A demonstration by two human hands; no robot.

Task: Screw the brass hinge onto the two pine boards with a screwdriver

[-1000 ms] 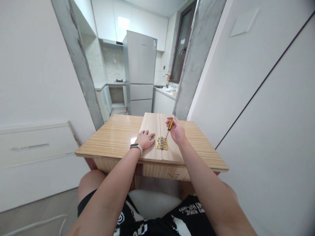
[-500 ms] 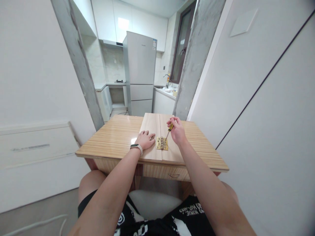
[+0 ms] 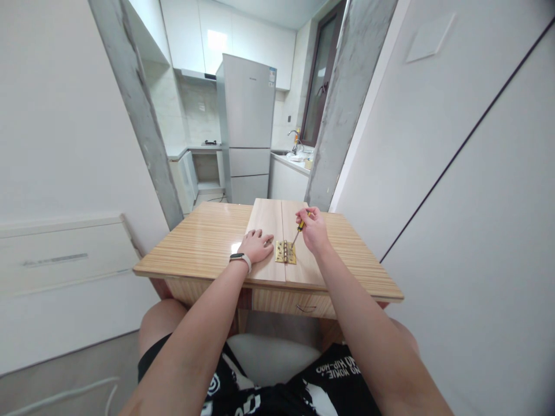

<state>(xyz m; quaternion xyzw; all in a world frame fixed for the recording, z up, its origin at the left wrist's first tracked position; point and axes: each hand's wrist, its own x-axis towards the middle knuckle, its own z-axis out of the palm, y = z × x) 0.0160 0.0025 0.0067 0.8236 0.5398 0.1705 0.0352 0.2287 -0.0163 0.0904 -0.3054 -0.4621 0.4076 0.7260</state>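
A brass hinge [image 3: 285, 252] lies spread flat across the seam between two pale wooden boards [image 3: 267, 214]. My right hand [image 3: 313, 228] is closed around the yellow and black handle of a screwdriver [image 3: 300, 225]. The screwdriver slants down to the left, its tip at the hinge's right leaf; whether it sits in a screw head is too small to tell. My left hand [image 3: 256, 246] rests flat on the left board, fingers spread, just left of the hinge.
The boards lie on a striped wooden table [image 3: 195, 242] with a drawer [image 3: 295, 304] below its front edge. Beyond the table stand a grey fridge [image 3: 249, 104] and a counter with a sink faucet [image 3: 293, 138]. A white wall panel [image 3: 468, 173] rises at the right.
The fingers of my right hand have shifted slightly on the screwdriver handle. My left hand and the hinge stay where they were.
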